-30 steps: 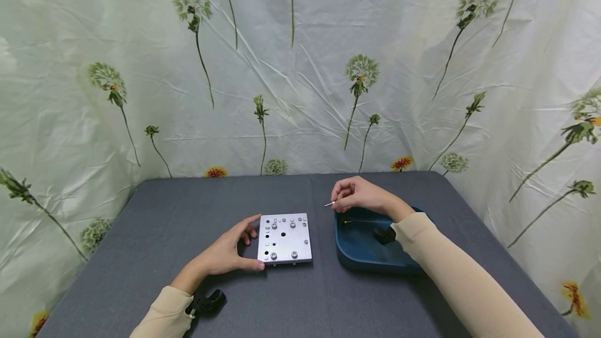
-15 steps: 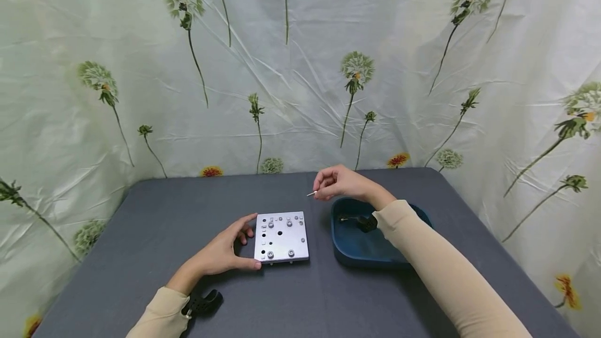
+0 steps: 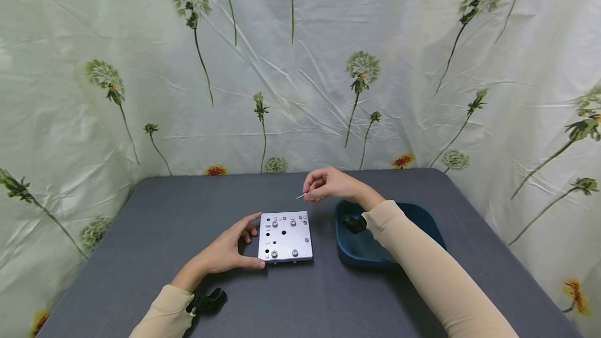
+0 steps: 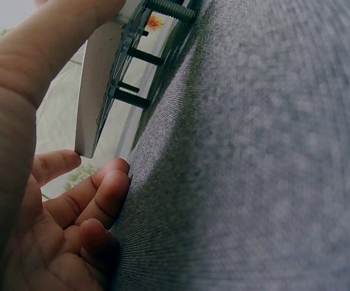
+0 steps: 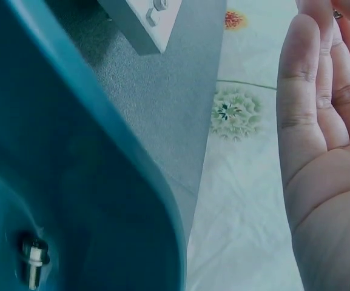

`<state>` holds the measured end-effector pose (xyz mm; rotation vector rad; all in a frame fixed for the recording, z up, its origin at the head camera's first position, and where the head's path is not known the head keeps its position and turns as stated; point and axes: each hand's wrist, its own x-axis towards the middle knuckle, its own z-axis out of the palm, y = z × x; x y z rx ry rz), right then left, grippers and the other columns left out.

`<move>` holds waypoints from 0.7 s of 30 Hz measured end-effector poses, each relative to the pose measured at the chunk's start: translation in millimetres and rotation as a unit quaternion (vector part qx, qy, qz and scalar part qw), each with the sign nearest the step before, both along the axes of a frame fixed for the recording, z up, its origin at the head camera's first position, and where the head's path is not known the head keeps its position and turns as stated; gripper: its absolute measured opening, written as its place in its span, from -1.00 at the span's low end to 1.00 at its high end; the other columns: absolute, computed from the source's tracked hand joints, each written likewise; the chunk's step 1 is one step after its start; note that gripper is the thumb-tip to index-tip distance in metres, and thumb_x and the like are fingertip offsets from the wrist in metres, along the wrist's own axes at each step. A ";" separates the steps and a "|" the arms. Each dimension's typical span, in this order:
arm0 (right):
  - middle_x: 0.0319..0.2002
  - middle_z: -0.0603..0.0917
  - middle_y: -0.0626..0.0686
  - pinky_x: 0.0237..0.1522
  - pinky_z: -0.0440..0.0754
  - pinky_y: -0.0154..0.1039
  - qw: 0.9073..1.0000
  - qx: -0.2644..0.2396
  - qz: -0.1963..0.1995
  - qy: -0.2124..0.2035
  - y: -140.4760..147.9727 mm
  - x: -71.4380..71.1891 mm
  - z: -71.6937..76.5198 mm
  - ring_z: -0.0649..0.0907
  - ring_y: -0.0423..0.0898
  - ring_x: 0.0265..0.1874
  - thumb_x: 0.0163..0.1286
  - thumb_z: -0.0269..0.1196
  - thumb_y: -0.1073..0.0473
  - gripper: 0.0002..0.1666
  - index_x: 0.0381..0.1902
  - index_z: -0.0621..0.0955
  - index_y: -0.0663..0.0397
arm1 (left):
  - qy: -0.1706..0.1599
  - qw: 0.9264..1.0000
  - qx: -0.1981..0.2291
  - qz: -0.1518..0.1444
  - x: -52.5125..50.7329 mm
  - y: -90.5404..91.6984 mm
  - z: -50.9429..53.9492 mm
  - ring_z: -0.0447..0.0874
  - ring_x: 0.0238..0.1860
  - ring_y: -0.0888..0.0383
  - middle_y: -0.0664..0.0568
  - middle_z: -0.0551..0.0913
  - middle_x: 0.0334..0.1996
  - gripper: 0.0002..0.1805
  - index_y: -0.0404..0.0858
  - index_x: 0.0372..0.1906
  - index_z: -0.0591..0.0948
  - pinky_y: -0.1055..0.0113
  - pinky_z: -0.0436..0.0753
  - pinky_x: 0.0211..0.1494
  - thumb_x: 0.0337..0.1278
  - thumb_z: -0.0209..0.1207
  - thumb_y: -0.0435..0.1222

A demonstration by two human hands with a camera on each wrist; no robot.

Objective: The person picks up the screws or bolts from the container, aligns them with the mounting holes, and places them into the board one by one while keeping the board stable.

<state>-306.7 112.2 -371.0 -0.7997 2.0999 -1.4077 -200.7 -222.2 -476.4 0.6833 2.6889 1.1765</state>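
Note:
A square silver metal plate (image 3: pixel 286 244) with several holes and bolt heads lies on the dark table. My left hand (image 3: pixel 224 249) holds its left side, thumb at the near corner and index finger at the far corner. Threaded bolt ends (image 4: pixel 132 98) stick out under the plate in the left wrist view. Above the table, behind and right of the plate, my right hand (image 3: pixel 328 184) pinches a slim, pin-like metal piece (image 3: pixel 301 196) between thumb and fingers. Its exact kind is too small to tell.
A blue tray (image 3: pixel 361 263) stands right of the plate, under my right forearm. Inside it lies a screw with a washer (image 5: pixel 35 253). Behind the table (image 3: pixel 225 192) hangs a flowered cloth (image 3: pixel 310 93). A black band (image 3: pixel 208 301) is on my left wrist.
My right hand has moved left from over the tray, up and away from it, with the slim metal piece. The left hand and the plate have stayed in place.

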 end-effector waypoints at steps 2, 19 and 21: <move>-0.33 0.82 -0.06 -0.14 0.75 -0.22 1.000 -0.001 0.001 0.000 -3.8 -0.2 -0.4 0.77 -0.14 -0.33 0.44 0.39 0.38 -0.91 -0.13 0.71 0.24 | 0.001 1.000 0.000 0.000 -0.1 0.1 0.2 0.50 -0.01 0.21 0.09 0.56 0.08 0.31 -0.17 0.70 0.21 0.26 0.48 0.11 -0.12 0.68 0.12; -0.37 0.80 -0.09 0.01 0.74 0.17 1.000 0.010 0.021 0.004 -32.0 -0.6 -10.1 0.75 -0.06 -0.34 0.44 0.39 0.37 -0.94 -0.15 0.72 0.20 | 0.011 1.000 0.004 -0.005 0.3 -1.0 0.7 0.50 -0.02 0.21 0.03 0.58 0.07 0.25 -0.17 0.67 0.24 0.27 0.49 0.09 -0.09 0.68 0.07; -0.38 0.80 -0.09 -0.02 0.75 0.14 1.000 0.013 0.025 0.006 -34.9 -1.1 -11.5 0.75 0.00 -0.33 0.45 0.39 0.35 -0.94 -0.15 0.73 0.19 | 0.017 1.000 0.006 -0.009 -0.1 -1.5 -0.4 0.50 -0.03 0.20 0.02 0.59 0.06 0.25 -0.19 0.67 0.24 0.27 0.49 0.08 -0.08 0.68 0.05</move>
